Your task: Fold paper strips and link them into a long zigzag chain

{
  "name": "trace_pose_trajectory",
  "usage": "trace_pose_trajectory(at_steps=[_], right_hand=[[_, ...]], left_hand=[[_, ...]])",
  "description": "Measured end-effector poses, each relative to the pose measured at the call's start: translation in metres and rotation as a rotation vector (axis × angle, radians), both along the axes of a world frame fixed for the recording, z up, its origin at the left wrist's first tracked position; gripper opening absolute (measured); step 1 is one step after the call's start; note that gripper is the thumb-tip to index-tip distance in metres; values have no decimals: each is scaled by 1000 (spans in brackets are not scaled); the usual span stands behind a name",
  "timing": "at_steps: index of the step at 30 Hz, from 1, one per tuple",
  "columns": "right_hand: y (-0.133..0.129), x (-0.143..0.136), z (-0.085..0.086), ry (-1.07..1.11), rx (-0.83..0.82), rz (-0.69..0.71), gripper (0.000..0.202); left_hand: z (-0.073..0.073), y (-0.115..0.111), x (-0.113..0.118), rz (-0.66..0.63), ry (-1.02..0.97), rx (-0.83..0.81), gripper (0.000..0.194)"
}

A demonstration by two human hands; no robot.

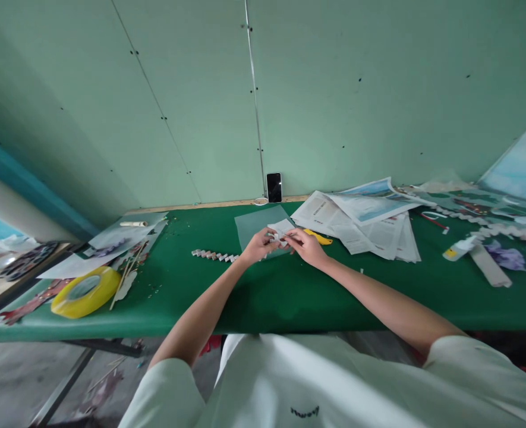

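Observation:
My left hand [259, 245] and my right hand [308, 246] meet above the green table, fingers pinched on a small piece of white paper [275, 236]. Fingertips cover part of it, so its exact folds cannot be made out. Under and behind the hands lies a translucent sheet [248, 224]. A zigzag chain of folded paper [213, 255] rests to the left of my left hand, its right end close to the wrist. Just beyond my right hand is a yellow-handled tool [320, 236], partly hidden.
Newspaper sheets [356, 223] spread out on the right; a phone [274, 188] leans against the wall. At the left lie a roll of yellow tape [85, 292] and thin sticks [129, 266]. A small white bottle [460, 248] and crumpled purple material [506, 257] lie far right.

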State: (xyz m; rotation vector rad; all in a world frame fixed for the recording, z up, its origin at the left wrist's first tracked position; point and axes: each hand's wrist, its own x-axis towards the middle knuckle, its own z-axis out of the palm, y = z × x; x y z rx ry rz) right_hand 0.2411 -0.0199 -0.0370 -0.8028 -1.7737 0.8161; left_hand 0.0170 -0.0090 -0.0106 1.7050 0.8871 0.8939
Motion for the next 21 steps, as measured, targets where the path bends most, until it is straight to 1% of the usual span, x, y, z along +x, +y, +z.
trace_pose_trajectory(at_steps=[4, 7, 8, 10, 12, 14, 17, 19, 21], right_hand=[[-3, 0, 2, -12, 21, -12, 34], [-4, 0, 1, -51, 46, -13, 34], [-3, 0, 1, -60, 55, -14, 33], [-3, 1, 1, -69, 68, -11, 32], [-2, 1, 1, -80, 77, -5, 31], [-1, 1, 1, -98, 86, 2, 31], [1, 2, 0, -118, 87, -2, 33], [1, 2, 0, -135, 81, -6, 34], [2, 3, 0, -167, 85, -10, 34]], left_hand=[[-3, 1, 0, -58, -25, 11, 59], [-6, 2, 1, -54, -9, 21, 57], [-7, 2, 1, -28, 10, 28, 54], [-8, 2, 1, 70, 89, 87, 45], [-8, 1, 0, 190, 206, 203, 32], [-7, 0, -1, 273, 306, 316, 22], [-5, 0, -3, 319, 377, 369, 21], [-5, 0, -2, 322, 375, 337, 24], [-5, 0, -2, 290, 327, 263, 26]])
